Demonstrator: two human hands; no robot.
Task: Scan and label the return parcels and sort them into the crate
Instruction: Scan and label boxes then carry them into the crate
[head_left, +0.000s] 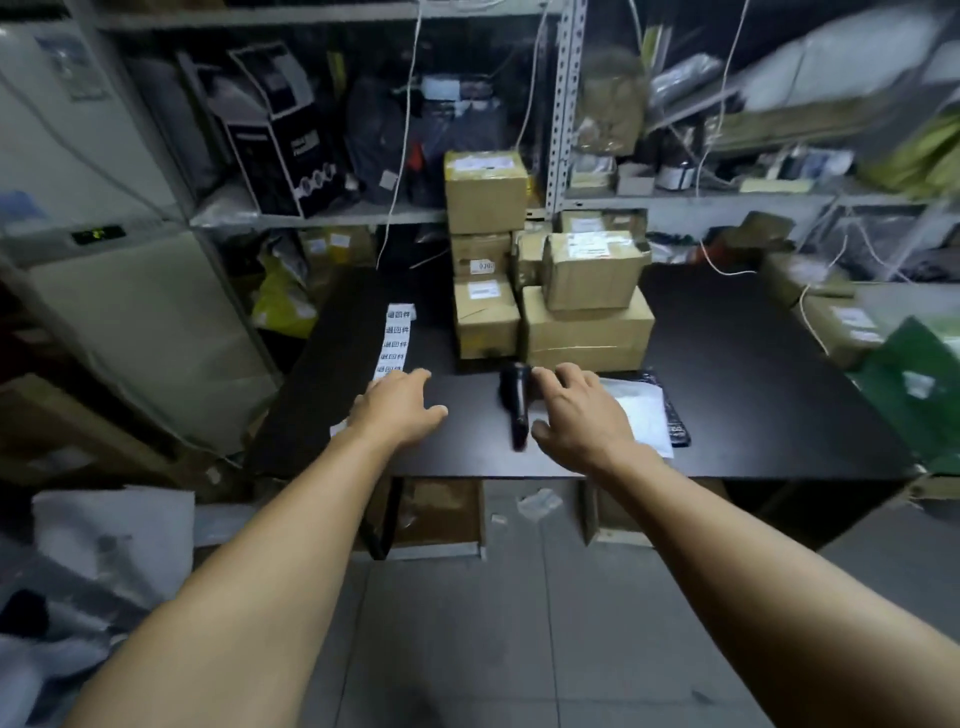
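Observation:
Several cardboard parcels (587, 322) with white shipping labels are stacked at the back middle of the black table (753, 405). A black handheld scanner (517, 402) lies in front of the stack. My right hand (582, 415) hovers just right of the scanner with fingers spread, holding nothing. A strip of white return labels (396, 338) runs down the table's left side. My left hand (400, 408) reaches over the strip's near end with relaxed fingers. A white and black poly mailer (649, 410) lies partly under my right hand.
Metal shelving (563, 104) packed with boxes and bags stands behind the table. More cardboard parcels (836, 322) and a green bag (914, 395) sit at the right edge. A white appliance (130, 312) stands on the left. Bags lie on the floor at lower left.

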